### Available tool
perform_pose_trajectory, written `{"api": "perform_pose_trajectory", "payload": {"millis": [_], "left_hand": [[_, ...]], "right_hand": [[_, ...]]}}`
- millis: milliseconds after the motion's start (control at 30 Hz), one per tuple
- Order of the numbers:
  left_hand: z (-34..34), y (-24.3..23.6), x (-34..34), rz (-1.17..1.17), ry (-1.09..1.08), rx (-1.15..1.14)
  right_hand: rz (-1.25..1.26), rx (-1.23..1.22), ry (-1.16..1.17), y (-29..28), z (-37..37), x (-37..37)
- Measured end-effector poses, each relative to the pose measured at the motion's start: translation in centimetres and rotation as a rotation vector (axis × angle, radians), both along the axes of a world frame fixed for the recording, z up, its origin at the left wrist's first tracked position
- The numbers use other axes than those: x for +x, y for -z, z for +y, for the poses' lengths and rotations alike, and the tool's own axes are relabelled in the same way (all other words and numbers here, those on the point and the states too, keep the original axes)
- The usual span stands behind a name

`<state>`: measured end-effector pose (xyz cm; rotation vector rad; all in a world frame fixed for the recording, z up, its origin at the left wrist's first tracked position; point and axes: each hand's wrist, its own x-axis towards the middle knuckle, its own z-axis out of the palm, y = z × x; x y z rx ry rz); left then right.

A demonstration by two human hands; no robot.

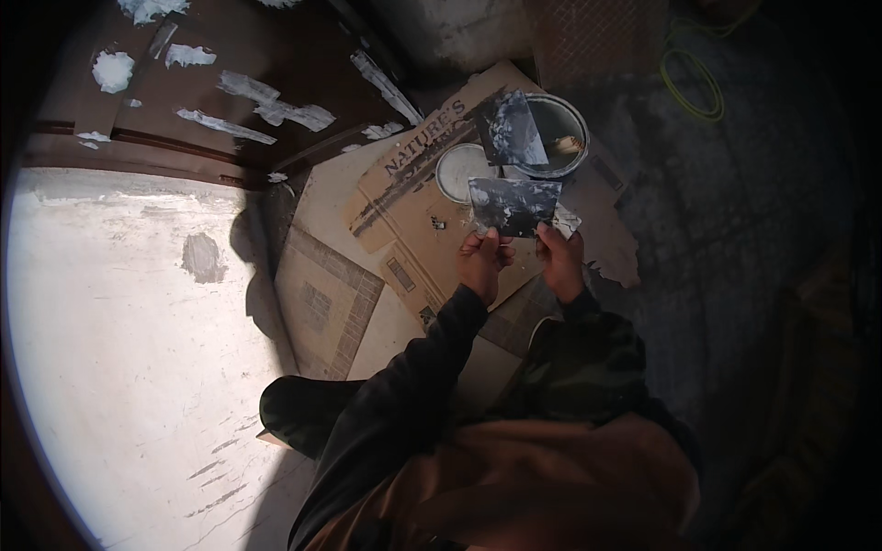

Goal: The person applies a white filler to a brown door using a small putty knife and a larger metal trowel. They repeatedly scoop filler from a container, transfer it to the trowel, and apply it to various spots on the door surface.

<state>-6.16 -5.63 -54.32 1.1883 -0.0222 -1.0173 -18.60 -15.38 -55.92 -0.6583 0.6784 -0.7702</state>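
now i see left hand (480,266) and right hand (561,264) pinching one sheet (516,204) near its lower edge, both nearly closed, perhaps for steadiness; cardboard (367,200) lies below, maybe against drips.

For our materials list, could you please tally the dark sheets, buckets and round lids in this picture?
Dark sheets: 2
Buckets: 1
Round lids: 1
Total: 4
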Motion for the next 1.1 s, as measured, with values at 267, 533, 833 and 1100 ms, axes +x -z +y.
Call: {"api": "perform_pose_trajectory", "payload": {"millis": [267,533,833,1100], "left_hand": [[-8.3,-2.3,7.5,-0.438,0.089,0.079],[-5.5,-5.1,11.7,-0.327,0.144,0.034],[1.2,-2.3,7.2,-0.475,0.058,0.303],[0.7,-3.2,7.3,-0.636,0.023,0.354]], "right_hand": [[0.279,-0.064,0.313,-0.3,-0.6,-4.2],[0.101,-0.1,0.281,-0.4,-0.4,-2.6],[0.141,-0.147,0.09,-1.1,0.8,0.4],[0.27,-0.236,-0.006,-0.1,0.7,0.6]]}}
